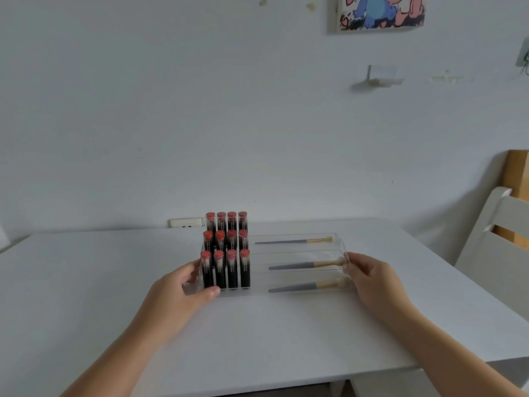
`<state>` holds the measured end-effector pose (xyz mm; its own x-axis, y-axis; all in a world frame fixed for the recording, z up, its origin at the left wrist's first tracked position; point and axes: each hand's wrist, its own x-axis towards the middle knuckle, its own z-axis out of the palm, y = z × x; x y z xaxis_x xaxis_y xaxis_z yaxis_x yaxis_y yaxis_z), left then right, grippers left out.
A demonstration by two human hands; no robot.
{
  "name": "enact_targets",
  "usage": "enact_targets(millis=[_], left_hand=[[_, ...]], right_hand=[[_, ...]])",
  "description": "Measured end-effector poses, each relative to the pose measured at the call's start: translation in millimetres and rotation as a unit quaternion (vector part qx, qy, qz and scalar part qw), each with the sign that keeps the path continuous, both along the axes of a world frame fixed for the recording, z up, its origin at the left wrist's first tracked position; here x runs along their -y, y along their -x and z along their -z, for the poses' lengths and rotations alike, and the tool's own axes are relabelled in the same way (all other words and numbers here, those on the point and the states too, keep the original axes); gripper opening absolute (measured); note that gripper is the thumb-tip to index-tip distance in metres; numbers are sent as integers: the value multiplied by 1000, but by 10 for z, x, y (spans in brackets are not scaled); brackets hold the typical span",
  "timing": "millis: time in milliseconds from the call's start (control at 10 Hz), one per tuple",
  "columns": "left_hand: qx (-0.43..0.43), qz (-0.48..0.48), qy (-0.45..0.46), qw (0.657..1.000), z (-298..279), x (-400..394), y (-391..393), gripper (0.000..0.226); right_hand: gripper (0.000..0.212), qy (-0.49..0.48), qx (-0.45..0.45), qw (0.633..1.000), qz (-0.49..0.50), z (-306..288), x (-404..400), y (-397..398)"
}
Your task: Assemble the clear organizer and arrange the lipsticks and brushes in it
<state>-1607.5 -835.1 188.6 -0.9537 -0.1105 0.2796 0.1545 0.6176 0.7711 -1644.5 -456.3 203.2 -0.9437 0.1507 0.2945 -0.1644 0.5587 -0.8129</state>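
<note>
The single head-worn wide-angle view looks forward and slightly down from close above the white rectangular table [286, 325]. The pale wall [171, 110] fills the frame's upper half.

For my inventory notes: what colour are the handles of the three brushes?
Grey handles, with pale tan ferrules and bristles, seen in the head view on the front brush.

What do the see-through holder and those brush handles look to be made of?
The organizer looks like clear glossy plastic, perhaps acrylic: the table shows straight through its walls and the edges catch the light. The brush handles look matte grey, with pale wood-like ends; paint or plastic cannot be told apart.
</note>
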Motion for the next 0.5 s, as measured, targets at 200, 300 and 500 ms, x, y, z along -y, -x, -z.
enact_targets(millis=[200, 300, 500], left_hand=[[0, -12, 9, 1000, -45, -32, -22, 61], [1, -6, 20, 1000, -55, -66, -25, 64], [49, -29, 95, 994, -102, -45, -217, 79]], right_hand=[[25, -13, -5, 1000, 0, 70, 25, 81], [26, -16, 1, 1000, -4, 65, 32, 55], [23, 87, -30, 994, 65, -23, -20, -147]])
